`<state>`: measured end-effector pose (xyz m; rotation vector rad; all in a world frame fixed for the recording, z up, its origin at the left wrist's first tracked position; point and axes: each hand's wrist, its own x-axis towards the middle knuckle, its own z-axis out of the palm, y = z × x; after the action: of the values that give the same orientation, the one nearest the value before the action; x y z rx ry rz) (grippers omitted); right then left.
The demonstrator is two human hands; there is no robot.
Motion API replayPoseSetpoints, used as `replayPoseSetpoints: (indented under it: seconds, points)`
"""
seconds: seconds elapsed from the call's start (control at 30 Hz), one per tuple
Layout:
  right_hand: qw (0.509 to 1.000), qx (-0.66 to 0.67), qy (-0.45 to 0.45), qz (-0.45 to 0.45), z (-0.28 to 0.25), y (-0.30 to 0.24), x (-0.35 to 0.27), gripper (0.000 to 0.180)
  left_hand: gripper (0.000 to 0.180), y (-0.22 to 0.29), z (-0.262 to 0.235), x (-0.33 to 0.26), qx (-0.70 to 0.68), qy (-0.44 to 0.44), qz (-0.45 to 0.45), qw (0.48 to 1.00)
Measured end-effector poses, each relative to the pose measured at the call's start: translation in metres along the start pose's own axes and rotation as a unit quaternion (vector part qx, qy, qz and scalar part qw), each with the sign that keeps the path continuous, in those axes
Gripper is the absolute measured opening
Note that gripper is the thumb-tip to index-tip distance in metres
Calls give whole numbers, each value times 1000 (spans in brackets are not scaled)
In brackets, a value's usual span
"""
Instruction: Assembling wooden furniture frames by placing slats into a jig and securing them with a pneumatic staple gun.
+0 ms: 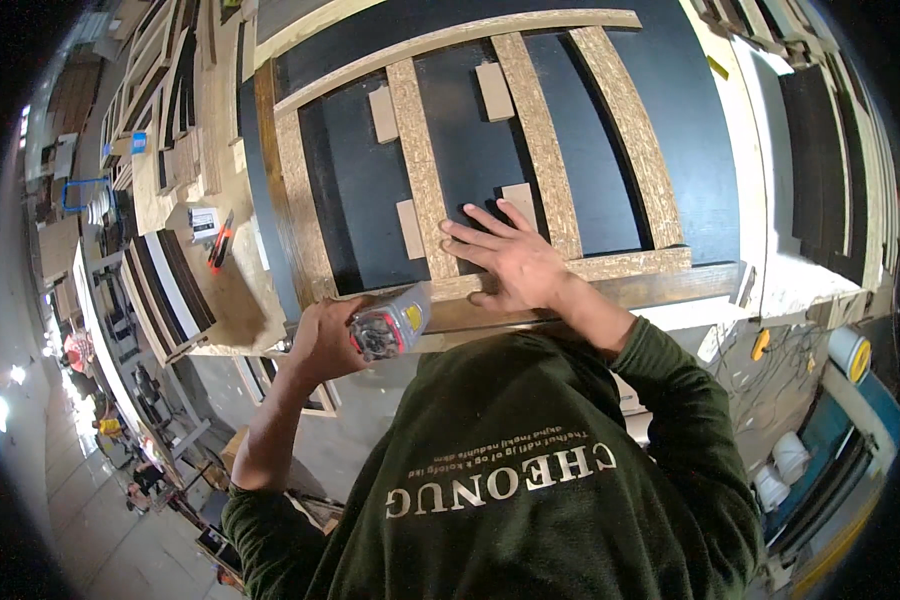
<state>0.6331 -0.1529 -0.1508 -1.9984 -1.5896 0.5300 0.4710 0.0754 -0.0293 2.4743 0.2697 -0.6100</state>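
My left hand (322, 338) is wrapped round a grey nail gun (395, 322) with a dark, red-edged end cap, at the near edge of a wooden frame. Its tip is hidden behind its body. My right hand (518, 264) lies flat with spread fingers, beside and partly over a slat (417, 165) and the near rail of the frame. The frame has several speckled slats between a far rail (450, 38) and a near rail (625, 265). Small pale blocks (493, 92) sit against some slats. Beneath lies a dark panel (590, 130), with a brown wooden strip (660, 288) along its near edge.
On the bench at left are an orange-and-black cutter (220, 243), a small white box (204, 224) and stacked brown and white strips (175, 290). Dark boards (820, 165) are piled at right. White buckets (850, 355) and cables stand lower right.
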Motion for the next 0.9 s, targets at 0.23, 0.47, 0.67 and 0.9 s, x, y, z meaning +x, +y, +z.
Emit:
replayPoseSetpoints:
  seconds: [0.23, 0.47, 0.67, 0.9]
  points:
    - [1000, 21, 20, 6, 3, 2, 0, 71, 58, -1, 4, 11, 54, -52, -15, 997]
    - [1000, 17, 17, 8, 4, 3, 0, 70, 59, 1, 3, 13, 75, -37, -10, 996]
    - [1000, 15, 12, 11, 4, 2, 0, 70, 56, -8, 10, 16, 25, -41, -10, 999]
    - [1000, 14, 8, 12, 3, 2, 1, 70, 51, -7, 12, 20, -5, -43, -20, 999]
